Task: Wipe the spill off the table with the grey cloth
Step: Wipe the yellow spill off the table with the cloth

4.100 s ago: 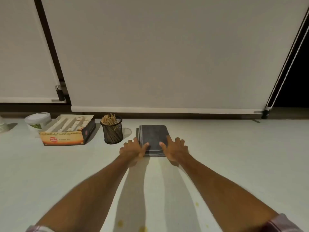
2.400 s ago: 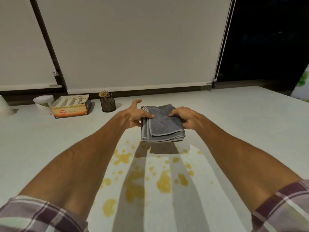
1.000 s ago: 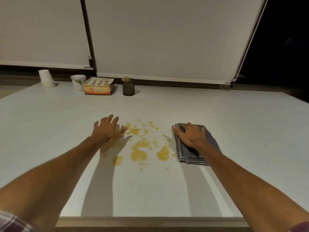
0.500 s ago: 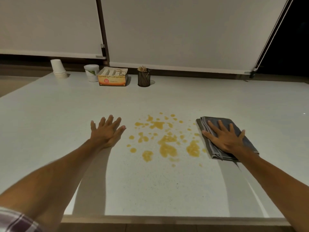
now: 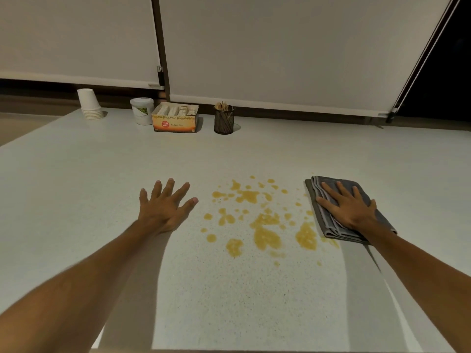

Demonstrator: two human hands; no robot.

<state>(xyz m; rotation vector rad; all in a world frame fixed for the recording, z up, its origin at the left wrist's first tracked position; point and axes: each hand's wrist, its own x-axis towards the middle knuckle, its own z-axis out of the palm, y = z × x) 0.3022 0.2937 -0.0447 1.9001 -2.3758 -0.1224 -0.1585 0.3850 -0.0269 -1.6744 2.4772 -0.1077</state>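
The grey cloth [image 5: 326,220], folded into a thick pad, lies on the white table [image 5: 229,301] at the right edge of the spill. My right hand [image 5: 349,207] rests flat on top of it, palm down with fingers spread, not curled around it. The spill [image 5: 265,235] is a scatter of yellow-orange puddles and drops between my two hands; its rightmost drops touch the cloth's near corner. My left hand [image 5: 165,207] lies flat on the bare table left of the spill, fingers apart, holding nothing.
Along the far edge stand a stack of paper cups [image 5: 89,104], a white tub [image 5: 142,110], an orange box of sachets [image 5: 175,121] and a black mesh holder of sticks [image 5: 224,119]. Window blinds hang behind them. The table's near edge runs along the bottom.
Both hands carried the cloth from the back of the table and laid it right of the spill. My left hand let go and moved left. My right hand flattened on the cloth.
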